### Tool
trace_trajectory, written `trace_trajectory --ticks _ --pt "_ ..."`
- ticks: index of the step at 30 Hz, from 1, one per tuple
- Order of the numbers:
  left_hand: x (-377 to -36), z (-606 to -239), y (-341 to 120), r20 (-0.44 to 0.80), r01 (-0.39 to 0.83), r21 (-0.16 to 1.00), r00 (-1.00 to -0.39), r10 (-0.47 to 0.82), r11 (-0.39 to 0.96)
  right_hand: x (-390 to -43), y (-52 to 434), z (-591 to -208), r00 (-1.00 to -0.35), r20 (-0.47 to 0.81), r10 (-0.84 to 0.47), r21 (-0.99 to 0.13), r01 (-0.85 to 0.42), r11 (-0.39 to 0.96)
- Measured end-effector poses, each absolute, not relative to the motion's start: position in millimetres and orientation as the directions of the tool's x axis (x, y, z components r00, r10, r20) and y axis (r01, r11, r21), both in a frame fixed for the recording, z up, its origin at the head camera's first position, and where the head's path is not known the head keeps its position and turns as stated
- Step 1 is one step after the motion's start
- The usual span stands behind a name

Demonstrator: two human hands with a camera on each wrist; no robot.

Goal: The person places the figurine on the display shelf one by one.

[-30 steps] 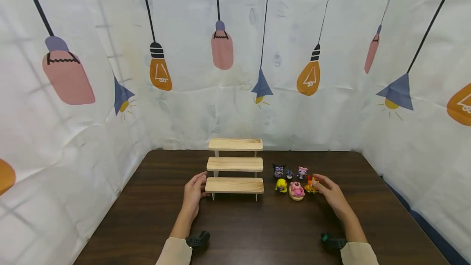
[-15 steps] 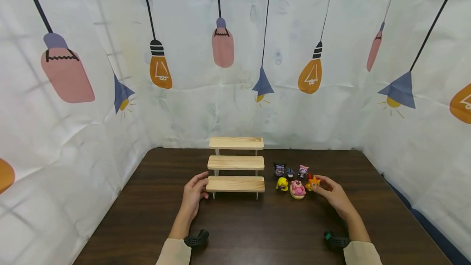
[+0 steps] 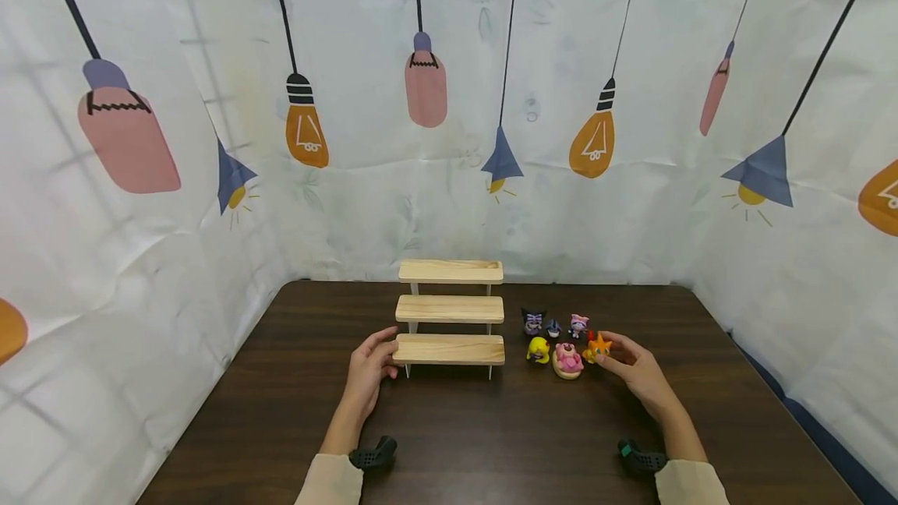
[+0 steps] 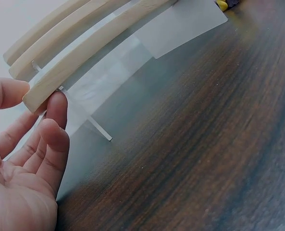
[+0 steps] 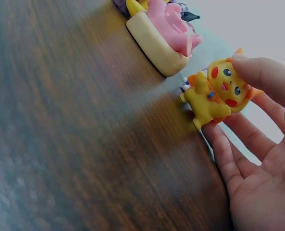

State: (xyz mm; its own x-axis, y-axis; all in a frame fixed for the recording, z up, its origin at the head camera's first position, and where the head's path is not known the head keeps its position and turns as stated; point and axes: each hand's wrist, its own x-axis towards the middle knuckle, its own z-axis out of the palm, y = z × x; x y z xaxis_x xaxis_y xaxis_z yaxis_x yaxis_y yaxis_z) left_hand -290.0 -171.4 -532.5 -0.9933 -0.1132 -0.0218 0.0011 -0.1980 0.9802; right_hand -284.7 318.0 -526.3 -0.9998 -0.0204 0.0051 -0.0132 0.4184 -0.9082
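My left hand pinches the left end of the lowest board of a three-tier wooden display stand. In the left wrist view, the thumb lies on the board's end and a finger is beneath it, beside a clear leg. On the right, my right hand holds a small yellow Pikachu figurine in an orange hood. Its thumb presses the figurine's head, with the other fingers behind and below. The figurine's feet are at or very near the tabletop; contact cannot be told.
Left of the held figurine are a pink figurine in a cream base, a yellow one, a dark-eared one, a small blue one and a pink-and-white one. A lamp-patterned curtain surrounds the dark wooden table.
My right thumb and fingers have closed in on the Pikachu figurine, which has shifted very slightly. The left hand stays at the stand. The head view has tilted a little.
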Motion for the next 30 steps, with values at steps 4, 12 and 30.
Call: trace_trajectory --ticks 4,12,30 --pt "-290 -534 -171 -0.021 0.002 0.980 -0.993 -0.115 -0.201 -284 318 -524 -1.000 0.026 -0.016 -0.908 -0.030 0.418" --pt "-290 -534 -170 -0.016 0.010 0.980 -0.991 -0.129 -0.197 -282 317 -522 -0.997 0.071 -0.009 -0.905 -0.068 0.420" --pt "-290 -534 -171 -0.009 0.018 0.979 -0.992 -0.127 -0.205 -283 316 -515 -0.991 0.134 -0.026 -0.912 -0.133 0.389"
